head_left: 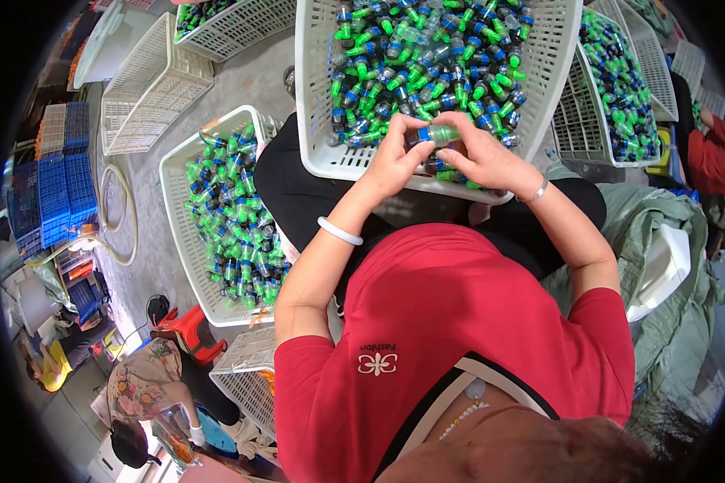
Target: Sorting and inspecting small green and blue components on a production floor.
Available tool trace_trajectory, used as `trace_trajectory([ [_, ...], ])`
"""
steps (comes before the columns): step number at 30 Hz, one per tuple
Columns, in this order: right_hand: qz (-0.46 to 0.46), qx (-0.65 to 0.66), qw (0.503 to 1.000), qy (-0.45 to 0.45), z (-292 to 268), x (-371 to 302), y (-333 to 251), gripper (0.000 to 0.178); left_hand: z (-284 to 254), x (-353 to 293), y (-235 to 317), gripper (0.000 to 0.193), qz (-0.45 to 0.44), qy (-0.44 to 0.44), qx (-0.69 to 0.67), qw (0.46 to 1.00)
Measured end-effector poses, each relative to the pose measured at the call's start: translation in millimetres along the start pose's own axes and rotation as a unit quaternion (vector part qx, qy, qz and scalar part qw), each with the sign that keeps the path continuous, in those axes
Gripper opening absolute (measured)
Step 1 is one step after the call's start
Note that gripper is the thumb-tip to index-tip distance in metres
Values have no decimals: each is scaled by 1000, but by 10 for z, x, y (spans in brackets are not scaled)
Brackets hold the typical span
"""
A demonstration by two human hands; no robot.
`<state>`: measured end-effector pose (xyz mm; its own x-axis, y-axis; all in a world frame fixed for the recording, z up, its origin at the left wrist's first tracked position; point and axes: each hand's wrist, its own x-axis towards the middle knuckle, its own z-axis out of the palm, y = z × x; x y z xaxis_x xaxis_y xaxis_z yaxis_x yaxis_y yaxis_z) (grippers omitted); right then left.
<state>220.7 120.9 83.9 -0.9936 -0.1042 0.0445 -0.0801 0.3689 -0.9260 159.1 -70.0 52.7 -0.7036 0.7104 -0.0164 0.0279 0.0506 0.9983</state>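
Observation:
Both my hands meet over the near edge of a white slatted crate (312, 121) that rests at my lap. Between them is a small plastic piece (437, 134) with a bright green part, a blue band and a dark end under a clear cover. My left hand (396, 154) pinches its dark end with thumb and fingers. My right hand (483, 153) is closed around the green end, slightly blurred. Fingers hide part of the piece. Many like pieces (427, 68) fill the crate below and beyond my hands, lying in all directions.
Another white crate (173, 205) of the same pieces stands at my left, and a further full crate (584, 121) at the right. An unfilled crate (149, 101) lies tilted at far left, near a coiled hose (129, 217). A co-worker (149, 382) bends at lower left. Green sheeting (685, 266) lies right.

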Motion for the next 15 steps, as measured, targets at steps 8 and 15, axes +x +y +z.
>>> trace_trajectory([
  [8,-6,-55,995,-82,-42,-45,-7,34,94,-173,-51,32,83,11,-26,996],
  [15,231,184,951,-87,112,12,-1,34,23,-256,-79,35,191,65,192,960],
])
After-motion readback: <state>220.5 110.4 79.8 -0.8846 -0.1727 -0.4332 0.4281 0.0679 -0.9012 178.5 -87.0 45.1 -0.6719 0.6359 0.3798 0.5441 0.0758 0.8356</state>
